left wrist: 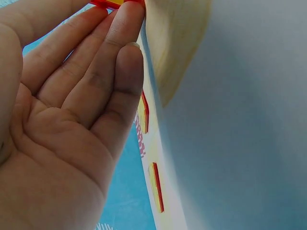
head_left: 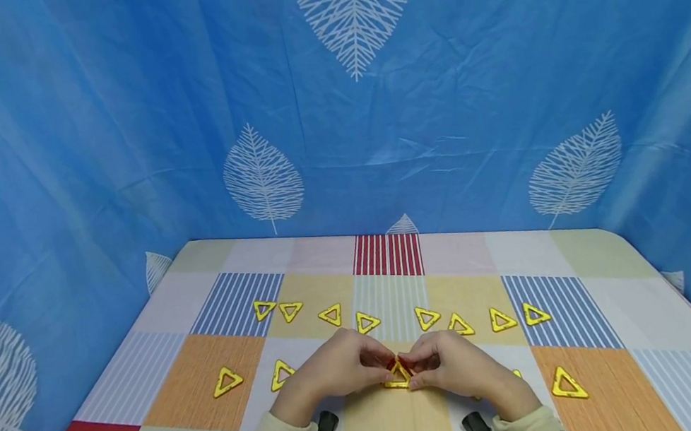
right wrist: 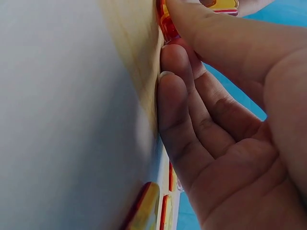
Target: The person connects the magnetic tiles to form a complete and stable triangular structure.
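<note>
The left hand [head_left: 345, 366], at nine o'clock, and right hand [head_left: 455, 365], at three, pinch a yellow triangle [head_left: 395, 385] (red shows beside it) towards the head view's six o'clock; loose triangles [head_left: 360, 323] lie beyond, ten to two.

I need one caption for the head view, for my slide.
Left hand and right hand hold yellow triangular pieces between them, with loose yellow triangles spread over the patchwork tablecloth.

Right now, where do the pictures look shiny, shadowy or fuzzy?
Head view: pale sheen at right on the blue curtain; left wrist view: soft grey shadow across the tablecloth; right wrist view: grey shadow there too, and the nearest yellow triangle looks blurry.
</note>
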Tool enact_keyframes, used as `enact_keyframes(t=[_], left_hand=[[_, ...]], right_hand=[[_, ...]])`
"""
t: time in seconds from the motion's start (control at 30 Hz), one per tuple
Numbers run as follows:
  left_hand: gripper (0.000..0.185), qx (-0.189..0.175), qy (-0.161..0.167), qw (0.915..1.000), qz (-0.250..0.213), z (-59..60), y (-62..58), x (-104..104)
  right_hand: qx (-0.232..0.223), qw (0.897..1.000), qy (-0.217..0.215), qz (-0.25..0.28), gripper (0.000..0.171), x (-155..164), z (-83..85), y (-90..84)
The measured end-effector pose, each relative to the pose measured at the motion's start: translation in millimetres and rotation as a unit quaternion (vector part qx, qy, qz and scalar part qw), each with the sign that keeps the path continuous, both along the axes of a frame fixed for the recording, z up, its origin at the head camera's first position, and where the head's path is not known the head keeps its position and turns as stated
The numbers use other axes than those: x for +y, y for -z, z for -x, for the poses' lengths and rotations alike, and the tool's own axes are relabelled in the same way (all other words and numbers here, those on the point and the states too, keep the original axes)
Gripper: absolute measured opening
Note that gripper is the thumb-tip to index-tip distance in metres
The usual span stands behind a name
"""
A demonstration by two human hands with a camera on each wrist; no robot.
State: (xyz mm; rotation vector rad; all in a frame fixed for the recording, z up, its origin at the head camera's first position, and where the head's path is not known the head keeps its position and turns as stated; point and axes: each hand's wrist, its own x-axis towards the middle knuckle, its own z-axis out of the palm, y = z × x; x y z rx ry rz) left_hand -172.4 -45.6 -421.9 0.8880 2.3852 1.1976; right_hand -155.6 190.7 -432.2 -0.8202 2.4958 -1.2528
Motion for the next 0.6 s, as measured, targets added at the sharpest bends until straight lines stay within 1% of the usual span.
enact_keyframes(t=[0.23, 0.37, 0.53, 0.6], left_hand=[[0.018, -0.006, -0.005, 1.0000, 0.004, -0.4, 0.0, -0.2], [0.019, -0.009, -0.002, 0.9999, -0.003, -0.7, -0.1, -0.1], [0.030, -0.014, 0.002, 0.9998, -0.010, 0.4, -0.5, -0.6], [0.036, -0.014, 0.006, 0.9999, -0.004, 0.7, -1.0, -1.2]], right_hand=[[-0.004, 1.000, 0.000, 0.001, 0.035, -0.1, -0.1, -0.7], [0.001, 1.000, 0.003, -0.004, 0.034, -0.1, -0.1, -1.4], [-0.008, 1.000, 0.008, 0.000, 0.031, 0.2, 0.4, -1.5], [-0.015, 1.000, 0.013, 0.002, 0.029, 0.3, 0.5, -1.4]])
